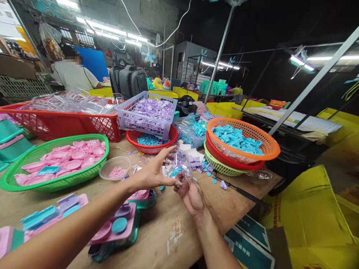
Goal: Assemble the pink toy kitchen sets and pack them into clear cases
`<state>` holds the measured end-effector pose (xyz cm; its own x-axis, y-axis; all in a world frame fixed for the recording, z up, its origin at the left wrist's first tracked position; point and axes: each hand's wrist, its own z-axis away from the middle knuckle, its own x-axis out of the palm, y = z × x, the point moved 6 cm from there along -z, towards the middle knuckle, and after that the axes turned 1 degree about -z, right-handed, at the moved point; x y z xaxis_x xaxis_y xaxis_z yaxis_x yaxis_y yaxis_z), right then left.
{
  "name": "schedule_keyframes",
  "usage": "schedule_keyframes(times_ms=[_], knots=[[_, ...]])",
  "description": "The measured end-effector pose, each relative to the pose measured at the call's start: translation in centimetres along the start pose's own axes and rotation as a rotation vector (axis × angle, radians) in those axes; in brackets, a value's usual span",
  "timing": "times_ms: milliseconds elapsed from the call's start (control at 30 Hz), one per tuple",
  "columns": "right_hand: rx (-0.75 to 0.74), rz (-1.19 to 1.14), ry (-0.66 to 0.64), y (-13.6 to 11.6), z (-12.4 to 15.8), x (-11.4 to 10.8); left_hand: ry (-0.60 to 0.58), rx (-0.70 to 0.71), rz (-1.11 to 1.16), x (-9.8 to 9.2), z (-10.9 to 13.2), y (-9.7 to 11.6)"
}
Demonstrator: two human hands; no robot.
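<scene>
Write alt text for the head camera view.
A person's right hand holds a clear plastic piece over a cluttered brown table, with the left hand spread open beside it. Beyond them stand baskets of pink, purple and blue plastic parts.

The clear plastic piece (pixel 179 162) is partly obscured by the left hand (pixel 155 170); its contents are indistinct, as is the left hand's contact with it. Several fingertips of the right hand (pixel 192 196) are hidden at its lower edge. The left forearm (pixel 92 218) covers parts of the pink-and-teal cases (pixel 122 228) and leaves the field at lower left; the right forearm (pixel 215 239) is truncated below. The lilac crate (pixel 146 125) conceals the rear of the red bowl (pixel 148 148). The long red basket (pixel 70 125) is cut by the left margin. A co-worker (pixel 74 73) has a pixelated head; lettering on the dark green carton (pixel 248 246) is illegible.
</scene>
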<state>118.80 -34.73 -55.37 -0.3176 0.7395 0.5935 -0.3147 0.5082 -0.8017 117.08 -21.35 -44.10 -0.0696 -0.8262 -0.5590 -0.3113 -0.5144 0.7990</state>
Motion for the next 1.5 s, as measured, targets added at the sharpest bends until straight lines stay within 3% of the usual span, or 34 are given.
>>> schedule_keyframes(times_ms=[67, 167, 333, 467, 567, 667, 767, 833, 900, 1000, 1167, 1300, 1400, 1500], knots=[[-0.110, 0.198, 0.072, -1.6, 1.5, -1.2, -0.006, -0.093, 0.078, 0.6, 1.0, -1.2], [-0.229, 0.360, 0.010, -4.1, 3.5, -1.4, -0.069, -0.172, 0.186, 2.1, 2.5, -1.9], [-0.157, 0.465, -0.159, -4.9, 4.9, -0.3, -0.236, -0.303, 0.218, 4.9, 3.9, -1.3], [-0.138, 0.566, -0.197, -4.1, 5.9, -0.7, -0.294, -0.257, 0.072, 5.7, 4.7, -0.3], [-0.136, 0.736, -0.249, -2.8, 7.2, -1.4, -0.323, -0.134, -0.183, 4.5, 5.1, 0.4], [-0.113, 0.889, -0.379, -0.8, 8.7, -2.2, -0.266, -0.024, -0.462, 1.2, 4.9, -0.1], [-0.144, 1.128, -0.482, 0.9, 9.6, -3.0, -0.222, -0.142, -0.690, -2.2, 4.9, -2.8], [-0.183, 1.271, -0.497, 1.7, 9.6, -3.4, -0.295, -0.308, -0.773, -3.1, 5.4, -5.2], [-0.212, 1.353, -0.506, 2.2, 9.2, -3.5, -0.382, -0.440, -0.765, -3.0, 5.9, -6.9], [-0.247, 1.406, -0.496, 2.5, 8.3, -3.3, -0.406, -0.474, -0.720, -1.3, 5.6, -6.7], [-0.242, 1.395, -0.366, 1.2, 6.8, -5.2, -0.332, -0.423, -0.604, 3.9, 4.4, -2.3], [-0.236, 1.382, -0.313, -1.0, 6.4, -8.5, -0.057, -0.391, -0.468, 7.3, 5.9, 0.5], [-0.226, 1.339, -0.324, -3.0, 6.3, -10.6, 0.182, -0.337, -0.268, 9.0, 8.5, 0.2], [-0.224, 1.140, -0.326, -5.8, 5.8, -10.6, 0.280, -0.281, -0.101, 10.4, 10.6, -1.5]])
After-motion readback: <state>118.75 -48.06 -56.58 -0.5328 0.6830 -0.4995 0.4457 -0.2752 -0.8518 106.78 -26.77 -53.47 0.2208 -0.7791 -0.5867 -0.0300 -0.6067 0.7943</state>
